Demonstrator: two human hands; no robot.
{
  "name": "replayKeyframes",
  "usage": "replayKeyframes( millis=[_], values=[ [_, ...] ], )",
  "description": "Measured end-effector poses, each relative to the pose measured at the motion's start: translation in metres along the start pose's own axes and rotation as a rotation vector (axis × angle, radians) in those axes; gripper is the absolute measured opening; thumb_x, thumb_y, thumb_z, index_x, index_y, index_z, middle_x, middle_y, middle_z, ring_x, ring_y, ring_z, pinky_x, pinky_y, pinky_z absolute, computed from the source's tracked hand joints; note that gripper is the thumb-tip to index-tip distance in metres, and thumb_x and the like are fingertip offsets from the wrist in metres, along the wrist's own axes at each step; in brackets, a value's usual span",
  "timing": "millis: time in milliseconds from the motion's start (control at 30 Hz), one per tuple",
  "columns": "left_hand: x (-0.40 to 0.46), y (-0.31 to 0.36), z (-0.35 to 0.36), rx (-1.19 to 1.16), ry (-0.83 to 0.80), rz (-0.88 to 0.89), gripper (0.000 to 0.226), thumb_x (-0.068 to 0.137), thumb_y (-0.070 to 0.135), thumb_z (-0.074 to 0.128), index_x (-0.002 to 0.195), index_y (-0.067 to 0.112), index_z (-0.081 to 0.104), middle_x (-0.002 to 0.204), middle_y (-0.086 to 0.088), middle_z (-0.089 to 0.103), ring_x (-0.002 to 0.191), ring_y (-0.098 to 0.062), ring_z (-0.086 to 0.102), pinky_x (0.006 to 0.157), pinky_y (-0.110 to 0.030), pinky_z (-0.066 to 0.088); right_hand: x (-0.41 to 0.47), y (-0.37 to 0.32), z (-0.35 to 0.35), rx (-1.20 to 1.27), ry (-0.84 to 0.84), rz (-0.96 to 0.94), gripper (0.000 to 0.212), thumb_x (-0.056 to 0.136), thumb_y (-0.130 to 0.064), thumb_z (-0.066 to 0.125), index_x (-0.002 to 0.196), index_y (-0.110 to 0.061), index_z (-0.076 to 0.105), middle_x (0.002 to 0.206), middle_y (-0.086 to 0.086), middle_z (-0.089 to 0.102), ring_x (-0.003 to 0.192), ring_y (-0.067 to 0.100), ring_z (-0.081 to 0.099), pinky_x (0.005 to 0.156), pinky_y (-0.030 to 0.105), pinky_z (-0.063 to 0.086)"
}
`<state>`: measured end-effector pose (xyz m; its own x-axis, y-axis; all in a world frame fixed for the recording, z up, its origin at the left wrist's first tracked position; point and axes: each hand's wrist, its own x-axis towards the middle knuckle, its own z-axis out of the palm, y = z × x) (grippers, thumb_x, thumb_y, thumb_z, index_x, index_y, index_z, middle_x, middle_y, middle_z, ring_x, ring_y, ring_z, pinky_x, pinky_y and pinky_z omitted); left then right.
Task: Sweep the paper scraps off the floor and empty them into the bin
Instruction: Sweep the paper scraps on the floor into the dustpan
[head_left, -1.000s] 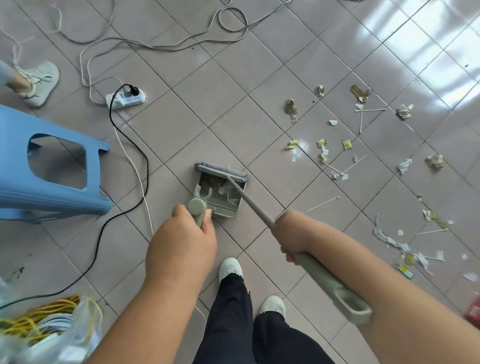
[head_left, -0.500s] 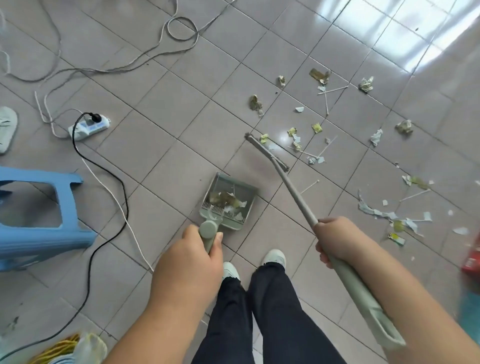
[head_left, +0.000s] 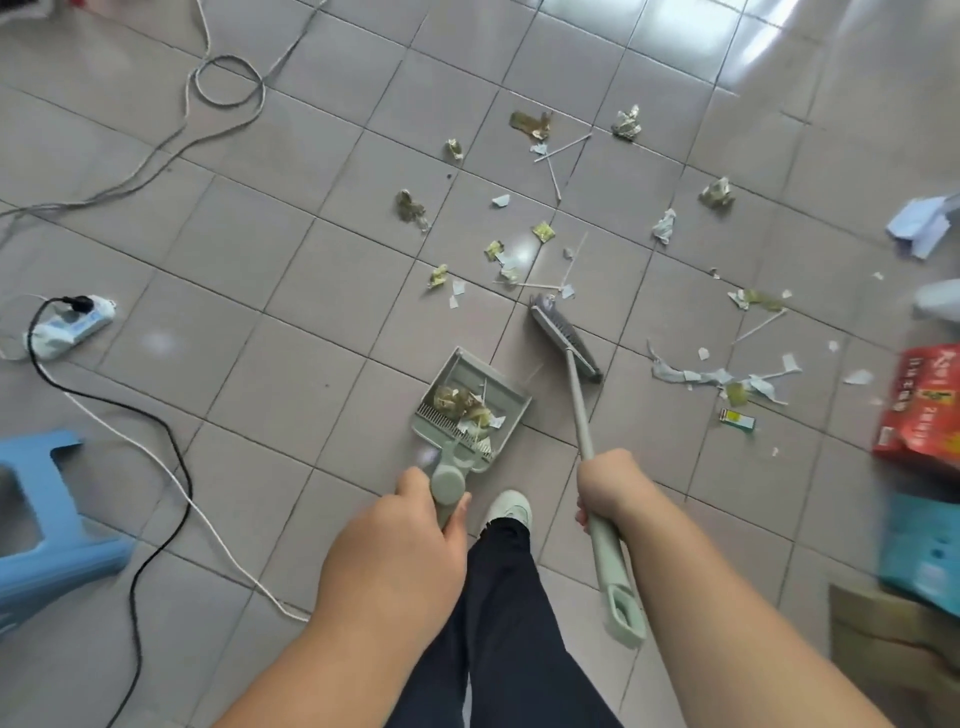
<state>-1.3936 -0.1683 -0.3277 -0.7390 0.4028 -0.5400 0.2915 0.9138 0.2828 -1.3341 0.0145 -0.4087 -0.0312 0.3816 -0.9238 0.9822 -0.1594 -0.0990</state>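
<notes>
Broom (head_left: 566, 338) swung right, its handle running back toward right hand (head_left: 605, 483)

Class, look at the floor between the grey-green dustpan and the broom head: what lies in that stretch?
In the head view, only bare grey tile shows between the grey-green plastic dustpan and the grey broom head; the paper scraps lie beyond.

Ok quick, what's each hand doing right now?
Left hand: grips the dustpan by its handle.
Right hand: grips the broom by its handle.
</notes>
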Motion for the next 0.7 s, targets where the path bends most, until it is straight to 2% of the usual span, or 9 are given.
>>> replayKeyframes(
  millis=[100,133,200,267,400,567,700],
  values=[
    [0.005,0.019,0.007,0.029,-0.019,0.009,0.034,0.092,0.051,0.034,0.082,0.018,0.035,0.06,0.005,0.04,0.074,-0.026,0.062,0.059,-0.031,0.042,-0.002,0.01,-0.017,-0.057,-0.032,-0.015,0.031,0.096,-0.009,0.039,0.065,-0.009,0.041,0.066,0.009,0.05,0.055,0.021,0.051,0.055,0.026,0.046],
    [0.006,0.022,0.008,0.025,-0.024,0.004,0.034,0.092,0.05,0.035,0.081,0.018,0.035,0.058,0.006,0.038,0.073,-0.027,0.062,0.058,-0.03,0.041,-0.006,0.012,-0.025,-0.056,-0.051,-0.004,0.03,0.096,-0.008,0.038,0.067,-0.007,0.043,0.063,0.01,0.05,0.053,0.021,0.05,0.053,0.025,0.045],
    [0.011,0.03,0.01,0.013,-0.021,0.001,0.034,0.092,0.049,0.036,0.08,0.018,0.036,0.057,0.006,0.039,0.071,-0.028,0.06,0.056,-0.03,0.039,-0.015,0.017,-0.044,-0.051,-0.098,0.035,0.02,0.092,-0.005,0.035,0.085,0.002,0.053,0.058,0.012,0.052,0.045,0.021,0.05,0.047,0.023,0.044],
    [0.016,0.038,0.011,0.004,-0.002,0.006,0.034,0.092,0.049,0.037,0.081,0.017,0.037,0.058,0.003,0.042,0.072,-0.029,0.061,0.056,-0.03,0.04,-0.023,0.025,-0.062,-0.065,-0.138,0.037,0.028,0.089,-0.003,0.032,0.101,0.0,0.057,0.057,0.012,0.053,0.034,0.019,0.046,0.04,0.018,0.043],
    [0.022,0.05,0.013,0.0,0.035,0.005,0.033,0.091,0.048,0.039,0.083,0.015,0.04,0.061,0.0,0.046,0.073,-0.031,0.061,0.056,-0.031,0.039,-0.039,0.038,-0.084,-0.091,-0.14,-0.043,0.028,0.091,-0.004,0.029,0.093,-0.009,0.057,0.061,0.01,0.049,0.025,0.016,0.042,0.035,0.014,0.039],
    [0.024,0.054,0.014,-0.04,0.08,0.004,0.033,0.09,0.047,0.042,0.082,0.015,0.04,0.064,-0.005,0.054,0.073,-0.035,0.061,0.057,-0.034,0.042,-0.019,0.037,-0.082,-0.117,-0.016,-0.123,0.025,0.093,-0.011,0.032,0.095,-0.008,0.057,0.066,0.009,0.049,0.035,0.022,0.05,0.039,0.019,0.042],
    [0.026,0.054,0.015,-0.031,0.097,-0.014,0.034,0.089,0.049,0.041,0.087,0.015,0.045,0.071,-0.007,0.062,0.072,-0.033,0.061,0.059,-0.035,0.046,0.027,0.012,-0.076,-0.163,0.015,-0.124,0.019,0.092,-0.004,0.039,0.1,0.0,0.055,0.061,0.009,0.052,0.048,0.024,0.056,0.049,0.026,0.049]
  ],
)
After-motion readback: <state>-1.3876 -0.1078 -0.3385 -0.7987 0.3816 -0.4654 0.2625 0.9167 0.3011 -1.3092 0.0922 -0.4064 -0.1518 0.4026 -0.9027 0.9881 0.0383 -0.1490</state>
